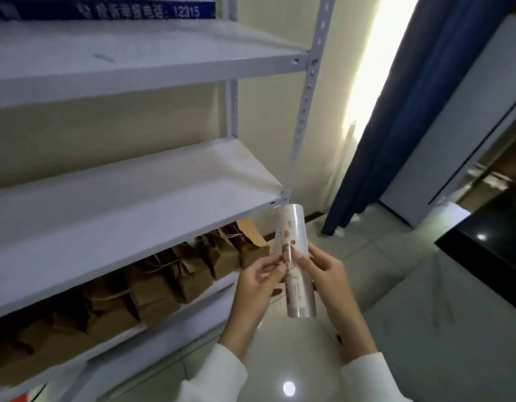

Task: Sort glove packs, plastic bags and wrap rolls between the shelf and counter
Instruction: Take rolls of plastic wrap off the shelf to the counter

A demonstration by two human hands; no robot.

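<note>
A wrap roll [293,227] in clear packaging with brown and orange print stands nearly upright between both of my hands, just off the right front corner of the white metal shelf [135,204]. My left hand [256,282] pinches its left side with thumb and fingers. My right hand [327,274] grips its right side, thumb on the front. The roll's top end reaches the level of the middle shelf board. No glove packs or plastic bags are in sight.
Several brown paper bags [152,288] with string handles line the lower shelf board. A dark blue curtain [396,117] hangs to the right. A black counter edge [488,250] lies at far right, above a glossy tiled floor [280,367].
</note>
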